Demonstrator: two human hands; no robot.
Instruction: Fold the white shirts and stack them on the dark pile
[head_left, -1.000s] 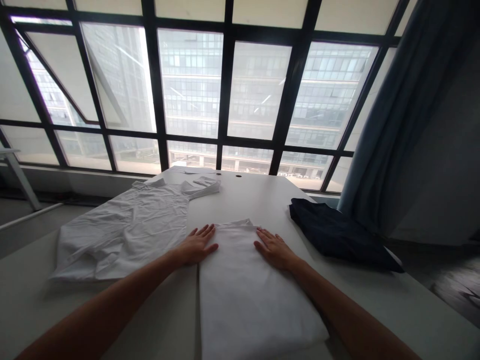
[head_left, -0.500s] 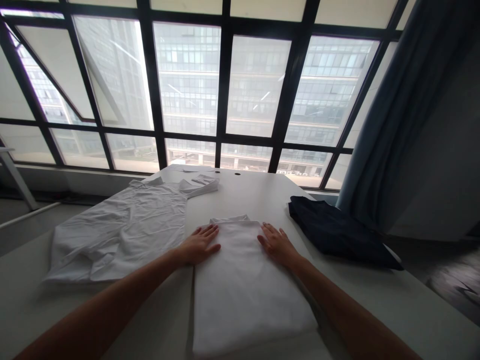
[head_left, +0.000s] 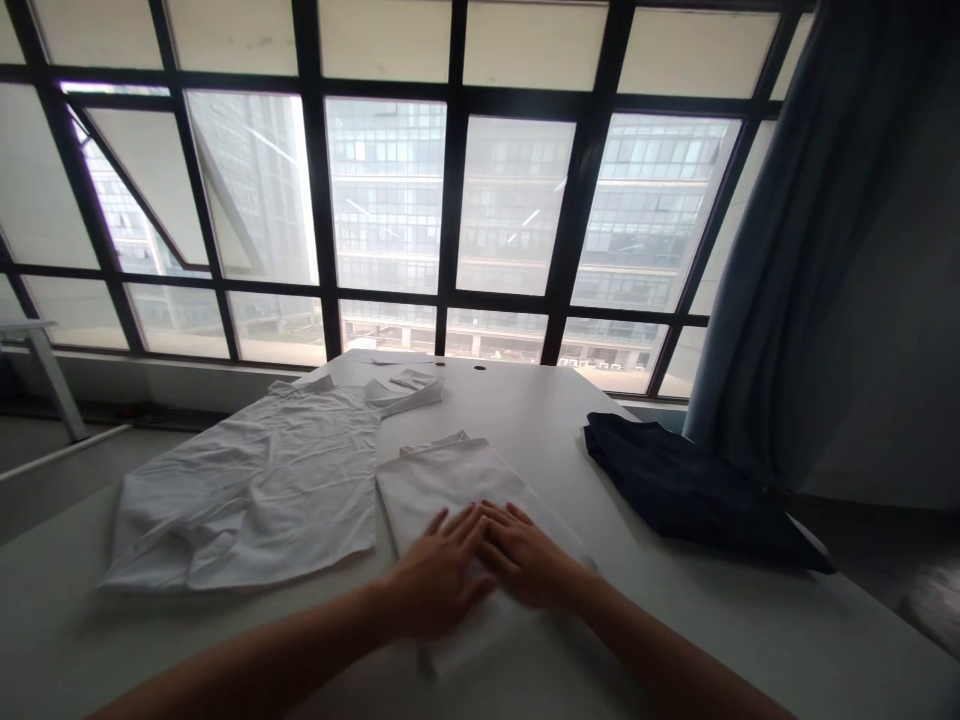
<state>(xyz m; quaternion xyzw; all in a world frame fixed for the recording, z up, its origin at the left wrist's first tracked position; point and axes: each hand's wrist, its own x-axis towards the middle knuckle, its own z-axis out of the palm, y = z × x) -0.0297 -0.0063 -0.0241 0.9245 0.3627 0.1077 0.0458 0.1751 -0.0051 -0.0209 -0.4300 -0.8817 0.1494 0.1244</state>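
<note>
A folded white garment (head_left: pixel 442 478) lies on the white table (head_left: pixel 525 410) in front of me, turned at a slight angle. My left hand (head_left: pixel 439 575) rests flat on its near part, fingers stretched out. My right hand (head_left: pixel 525 560) lies flat beside it, fingers out and touching the left hand's fingers. Both palms press on the cloth and neither grips it.
A white shirt (head_left: pixel 255 480) is spread out on the left of the table. A dark folded garment (head_left: pixel 690 485) lies at the right edge. Large windows (head_left: pixel 450 200) stand behind the table and a blue curtain (head_left: pixel 787 250) hangs at the right.
Both hands slid from the garment's far corners toward me and together to its middle. The folded garment has turned and shifted slightly to the left.
</note>
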